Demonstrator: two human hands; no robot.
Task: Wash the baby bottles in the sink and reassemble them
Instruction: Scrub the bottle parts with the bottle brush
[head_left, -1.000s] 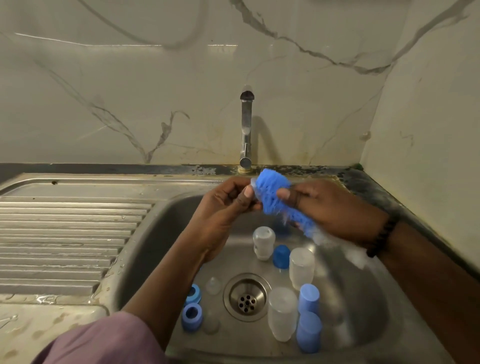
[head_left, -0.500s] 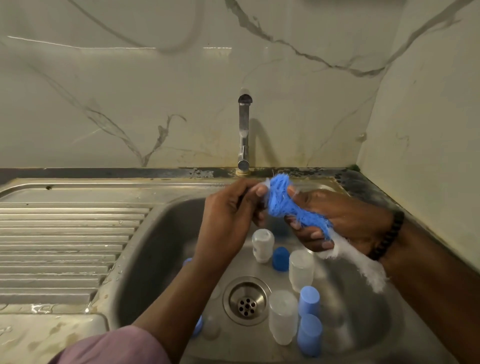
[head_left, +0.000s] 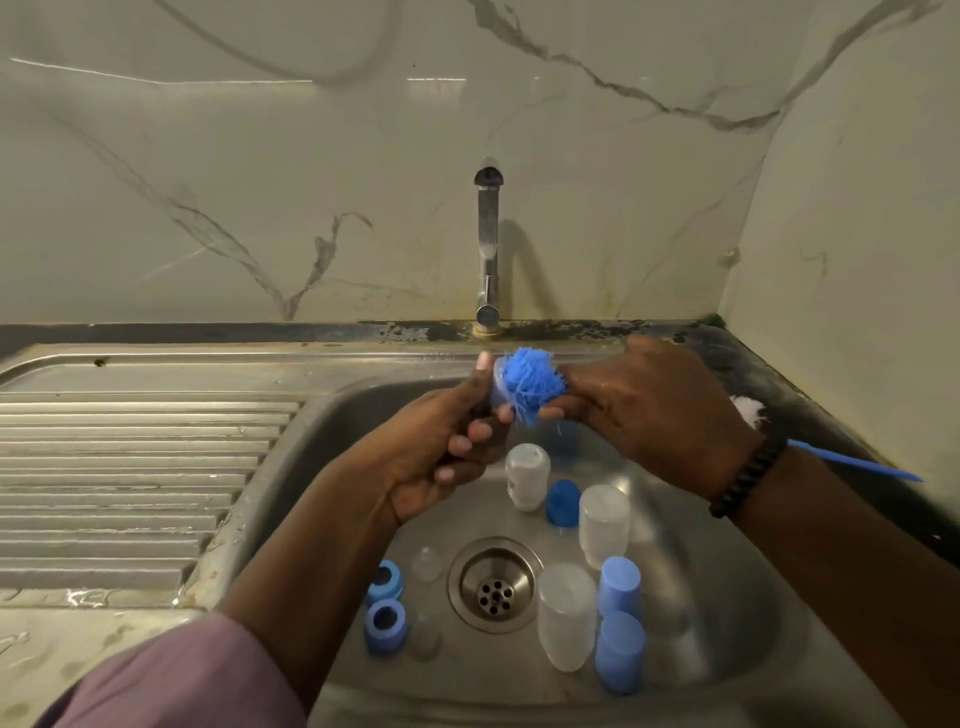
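Above the steel sink (head_left: 322, 467), in the middle of the frame, both hands meet around a blue bottle brush (head_left: 530, 387). The left hand (head_left: 441, 457) has its grip curled round a small part (head_left: 497, 387) pressed against the bristles; most of that part is hidden, so what it is cannot be told. The right hand (head_left: 654, 410) is clenched around the brush just behind the blue bristle head, and the brush's thin blue handle (head_left: 857, 462) juts out past the wrist toward the right edge of the frame. A dark beaded bracelet (head_left: 748, 475) sits on that wrist.

On the sink floor below the hands, around the drain (head_left: 494, 584), lie the bottle pieces: three translucent bottles (head_left: 566, 616) standing mouth-down, blue caps (head_left: 619, 652) at the lower right, two blue collar rings (head_left: 385, 623) at the lower left, and clear teats (head_left: 427, 564) just beside the rings. The tap (head_left: 487, 249) stands at the back, upper centre, and the ribbed drainboard (head_left: 124, 483) fills the left of the frame.
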